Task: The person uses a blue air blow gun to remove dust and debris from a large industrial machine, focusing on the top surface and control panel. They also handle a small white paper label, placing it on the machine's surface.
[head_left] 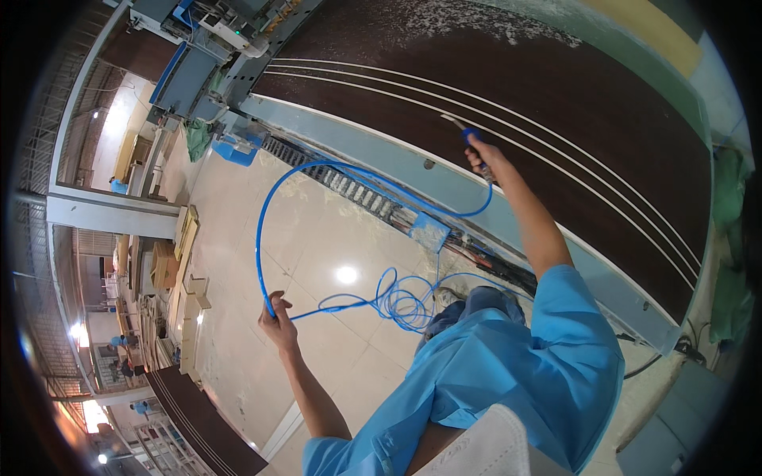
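Observation:
My right hand is closed around a blue air blow gun. Its thin nozzle points up and left over a large dark brown panel with three pale parallel lines running lengthwise. Whitish dust lies across the panel's far part. Out to the left, my left hand grips the blue air hose. From there the hose arcs up and over to the blow gun's handle. More of it lies in loose loops on the floor near my feet.
A machine head stands at the panel's far left end. A cable chain runs along the machine bed's near side, with a blue container by it. Stacked boards and another dark panel are at left; dust marks the tiled floor.

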`<state>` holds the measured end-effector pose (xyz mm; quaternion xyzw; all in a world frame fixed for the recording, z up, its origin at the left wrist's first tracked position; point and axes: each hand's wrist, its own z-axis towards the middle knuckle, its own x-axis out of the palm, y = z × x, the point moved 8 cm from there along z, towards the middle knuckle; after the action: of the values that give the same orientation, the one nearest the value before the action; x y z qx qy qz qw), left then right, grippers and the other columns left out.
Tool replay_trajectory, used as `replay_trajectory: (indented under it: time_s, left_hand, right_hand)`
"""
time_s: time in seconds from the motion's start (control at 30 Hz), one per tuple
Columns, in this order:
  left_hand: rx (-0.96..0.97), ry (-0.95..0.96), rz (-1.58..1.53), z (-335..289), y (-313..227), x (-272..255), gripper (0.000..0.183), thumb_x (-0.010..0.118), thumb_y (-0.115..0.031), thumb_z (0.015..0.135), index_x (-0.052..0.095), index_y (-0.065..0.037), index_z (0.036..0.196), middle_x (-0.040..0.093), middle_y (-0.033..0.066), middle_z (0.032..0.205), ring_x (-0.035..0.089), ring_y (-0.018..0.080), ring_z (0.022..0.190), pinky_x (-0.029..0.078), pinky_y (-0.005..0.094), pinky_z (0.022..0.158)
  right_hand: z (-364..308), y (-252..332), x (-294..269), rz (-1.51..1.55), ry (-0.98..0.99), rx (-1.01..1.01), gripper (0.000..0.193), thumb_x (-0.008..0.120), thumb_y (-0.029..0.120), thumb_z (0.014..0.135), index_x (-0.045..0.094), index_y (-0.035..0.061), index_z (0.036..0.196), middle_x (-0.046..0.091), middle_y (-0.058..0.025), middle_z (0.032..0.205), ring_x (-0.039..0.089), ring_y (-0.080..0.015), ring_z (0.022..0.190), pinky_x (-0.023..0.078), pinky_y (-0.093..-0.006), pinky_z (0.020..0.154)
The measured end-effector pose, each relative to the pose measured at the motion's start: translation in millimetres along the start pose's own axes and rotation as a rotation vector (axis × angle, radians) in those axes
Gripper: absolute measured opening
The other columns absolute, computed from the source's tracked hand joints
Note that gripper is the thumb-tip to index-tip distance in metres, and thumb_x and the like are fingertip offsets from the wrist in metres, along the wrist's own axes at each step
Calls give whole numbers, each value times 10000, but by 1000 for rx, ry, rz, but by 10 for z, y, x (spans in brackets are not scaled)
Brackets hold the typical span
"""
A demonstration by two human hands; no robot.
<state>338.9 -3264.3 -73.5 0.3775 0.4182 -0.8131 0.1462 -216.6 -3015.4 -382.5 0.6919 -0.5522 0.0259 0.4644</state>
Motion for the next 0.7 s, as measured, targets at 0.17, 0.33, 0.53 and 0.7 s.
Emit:
replay_trajectory:
  time_s: [0.17,0.33,0.53,0.7]
  left_hand:
    - [75,86,-43,504,284,327,406,499,-343,1036,701,0,958,639,55,650,517,104,539,389,281,505]
    - [49,169,6,858,658,624,363,507,-308,1022,709,-11,973,648,84,647,623,157,578,456,293,536]
    - [260,268,-101,1854,428,1737,233,553,-163,958,715,-20,1045,688,116,791,674,230,655,517,318,607]
    - [350,556,-71,2715,-151,3280,262,590,-135,943,693,-103,1181,694,137,962,687,327,776,548,385,683]
  right_hand:
    - [455,409,168,145,-208,-278,462,626,518,951,553,80,824,504,4,606,473,-115,465,408,-286,440]
    - [489,1280,-770,752,-440,-616,449,522,483,1017,519,83,813,520,-24,669,514,-146,529,426,-309,484]
    - [895,2059,-1444,813,-562,-748,472,490,483,1031,529,49,848,507,-31,694,502,-144,535,429,-310,501]
    - [2086,2351,-749,511,-401,-422,435,600,470,984,560,64,833,512,-3,633,481,-109,477,421,-275,463]
